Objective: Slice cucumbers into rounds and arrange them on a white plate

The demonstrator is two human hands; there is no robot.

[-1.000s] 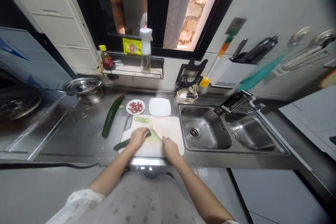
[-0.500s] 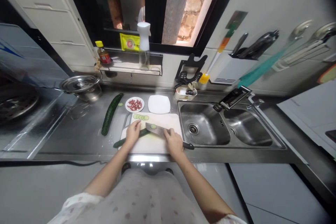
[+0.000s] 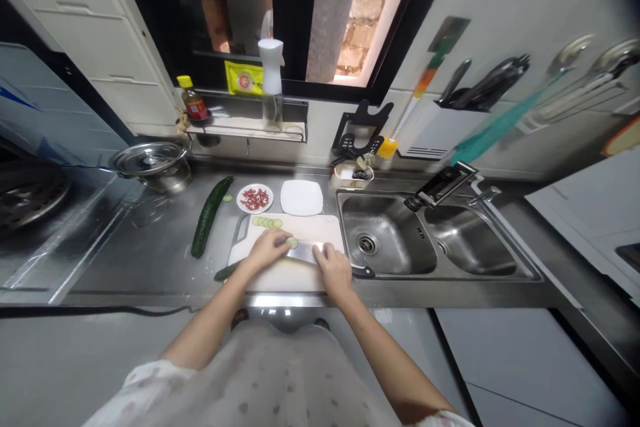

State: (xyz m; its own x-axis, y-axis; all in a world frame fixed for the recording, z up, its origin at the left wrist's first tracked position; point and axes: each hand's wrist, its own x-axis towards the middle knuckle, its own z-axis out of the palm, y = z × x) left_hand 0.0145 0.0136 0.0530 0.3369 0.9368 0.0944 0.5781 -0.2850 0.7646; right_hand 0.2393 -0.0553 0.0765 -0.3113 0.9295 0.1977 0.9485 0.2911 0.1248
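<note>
Both hands meet at one kitchen knife (image 3: 306,252) above the white cutting board (image 3: 295,279). The left hand (image 3: 270,250) has its fingertips drawn together at a cucumber slice (image 3: 293,243) on the blade; I cannot tell whether they pinch it. The right hand (image 3: 334,270) clasps the knife near the blade's heel, its black handle jutting past the board's right edge toward the sink (image 3: 345,217). Compared with half a second earlier, the left hand is farther right across the board, reaching the slice instead of stopping short of it. The cut cucumber (image 3: 227,271) shows at the board's lower left, partly hidden by that arm; five or so slices (image 3: 267,222) overlap along its top edge. Beyond the board, labels on the yellow packet (image 3: 243,78) and sauce bottle (image 3: 196,107) are too blurred to read. Bare board surface borders its front edge; open counter (image 3: 125,260) stretches well left of it.
</note>
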